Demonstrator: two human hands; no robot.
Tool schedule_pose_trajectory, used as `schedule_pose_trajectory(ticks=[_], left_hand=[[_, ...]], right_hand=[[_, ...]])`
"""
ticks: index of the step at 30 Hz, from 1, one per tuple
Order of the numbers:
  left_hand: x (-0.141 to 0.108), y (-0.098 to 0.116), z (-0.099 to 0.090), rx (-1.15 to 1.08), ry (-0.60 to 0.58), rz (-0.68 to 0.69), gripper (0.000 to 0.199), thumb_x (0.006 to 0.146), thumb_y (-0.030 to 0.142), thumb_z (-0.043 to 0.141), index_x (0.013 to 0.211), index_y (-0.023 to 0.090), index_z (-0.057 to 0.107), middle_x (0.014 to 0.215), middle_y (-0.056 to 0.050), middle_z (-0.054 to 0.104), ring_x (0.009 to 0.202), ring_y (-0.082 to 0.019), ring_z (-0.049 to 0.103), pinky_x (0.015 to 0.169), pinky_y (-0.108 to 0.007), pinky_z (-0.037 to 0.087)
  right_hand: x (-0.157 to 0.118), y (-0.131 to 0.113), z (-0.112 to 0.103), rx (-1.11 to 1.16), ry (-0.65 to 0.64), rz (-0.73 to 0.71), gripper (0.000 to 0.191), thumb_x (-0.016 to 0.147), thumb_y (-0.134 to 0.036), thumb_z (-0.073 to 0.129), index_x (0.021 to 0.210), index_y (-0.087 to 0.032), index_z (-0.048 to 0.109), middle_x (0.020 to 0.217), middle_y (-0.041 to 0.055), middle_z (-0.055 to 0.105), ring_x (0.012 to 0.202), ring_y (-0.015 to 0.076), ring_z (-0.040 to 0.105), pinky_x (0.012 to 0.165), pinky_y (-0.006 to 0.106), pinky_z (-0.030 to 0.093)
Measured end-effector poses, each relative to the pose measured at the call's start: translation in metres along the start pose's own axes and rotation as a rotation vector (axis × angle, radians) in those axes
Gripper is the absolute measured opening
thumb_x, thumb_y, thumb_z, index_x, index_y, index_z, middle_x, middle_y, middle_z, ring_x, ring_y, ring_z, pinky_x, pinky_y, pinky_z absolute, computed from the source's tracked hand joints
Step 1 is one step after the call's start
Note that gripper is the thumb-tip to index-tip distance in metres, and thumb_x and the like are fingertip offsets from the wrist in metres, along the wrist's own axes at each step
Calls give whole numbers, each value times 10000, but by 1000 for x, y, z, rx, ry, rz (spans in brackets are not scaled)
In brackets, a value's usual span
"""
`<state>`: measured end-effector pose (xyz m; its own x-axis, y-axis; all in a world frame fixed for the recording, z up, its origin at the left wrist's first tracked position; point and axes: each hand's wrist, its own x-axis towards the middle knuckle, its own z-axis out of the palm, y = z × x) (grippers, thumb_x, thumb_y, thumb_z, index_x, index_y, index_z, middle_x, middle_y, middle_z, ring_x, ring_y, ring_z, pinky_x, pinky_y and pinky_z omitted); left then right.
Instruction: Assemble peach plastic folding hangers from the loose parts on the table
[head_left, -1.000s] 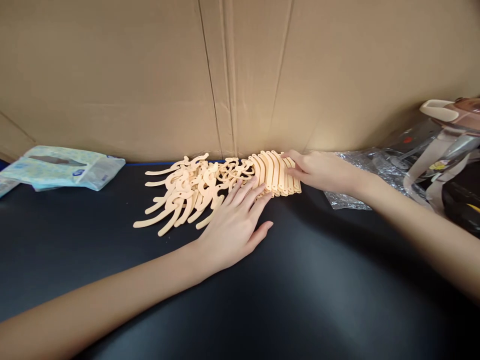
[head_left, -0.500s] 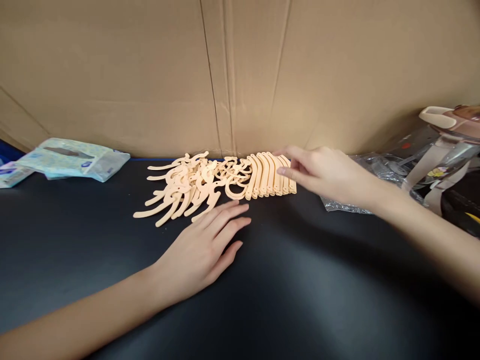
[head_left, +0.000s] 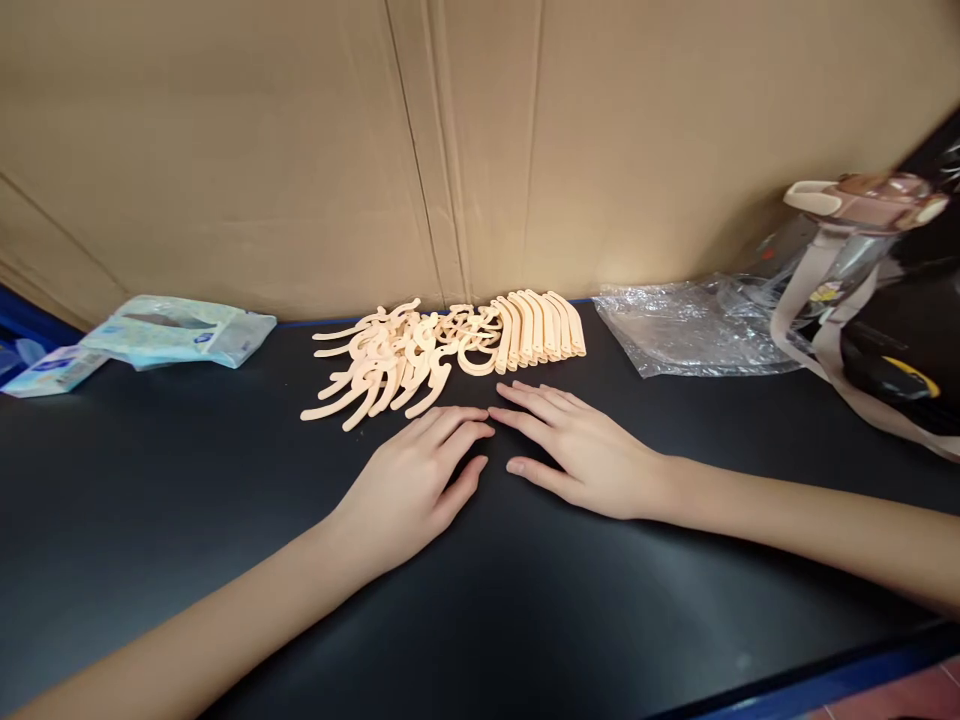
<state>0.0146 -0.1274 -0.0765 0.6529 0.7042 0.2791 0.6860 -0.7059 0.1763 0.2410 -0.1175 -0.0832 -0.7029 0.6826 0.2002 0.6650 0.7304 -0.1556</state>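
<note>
My left hand (head_left: 416, 482) lies palm down on the black table (head_left: 480, 620), fingers stretched out and holding nothing. Opposite it, my right hand (head_left: 585, 448) rests flat with its fingers apart, also holding nothing. The fingertips of both hands nearly meet. Just beyond my left hand is a loose heap of cream curved pieces (head_left: 375, 365), which look like hanger arms. Several cream hook-shaped pieces (head_left: 478, 352) lie tangled in the middle. Beyond my right hand, a neat row of cream bent arm pieces (head_left: 540, 325) lies side by side.
A cardboard wall (head_left: 300, 150) stands along the table's back. To the left lie a light-blue tissue pack (head_left: 225, 338) and a smaller packet (head_left: 56, 370). On the right are a crumpled clear plastic bag (head_left: 675, 325) and a bottle with a brown lid (head_left: 874, 200) and strap (head_left: 840, 360).
My right hand has left the row of arm pieces and come down toward me, flat on the table beside my left hand. The camera view has shifted slightly; my left hand stays in place.
</note>
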Motion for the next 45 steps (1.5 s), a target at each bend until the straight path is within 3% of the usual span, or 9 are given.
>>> schedule_pose_trajectory(ticks=[5, 14, 45], left_hand=[[-2, -1, 0, 4, -8, 28, 300, 974, 295, 413, 1173, 159, 590, 1236, -72, 612, 1123, -214, 583, 989, -361, 483], [-2, -3, 1, 81, -14, 87, 358, 973, 345, 401, 1208, 149, 587, 1216, -83, 623, 1114, -238, 584, 937, -385, 506], [-5, -1, -2, 9, -47, 11, 343, 982, 357, 382, 1230, 199, 560, 1294, -70, 557, 1188, -237, 535, 1027, -398, 450]], right_hand=[[1, -1, 3, -1, 53, 8, 558, 976, -462, 396, 1388, -95, 485, 1493, 152, 413, 1373, 282, 400, 1127, 473, 357], [-2, 9, -1, 6, -4, -34, 592, 979, -485, 382, 1411, -87, 453, 1509, 158, 386, 1384, 293, 381, 1140, 476, 321], [-4, 8, -2, 29, 0, -45, 567, 986, -471, 365, 1405, -103, 466, 1506, 162, 389, 1389, 286, 377, 1143, 488, 326]])
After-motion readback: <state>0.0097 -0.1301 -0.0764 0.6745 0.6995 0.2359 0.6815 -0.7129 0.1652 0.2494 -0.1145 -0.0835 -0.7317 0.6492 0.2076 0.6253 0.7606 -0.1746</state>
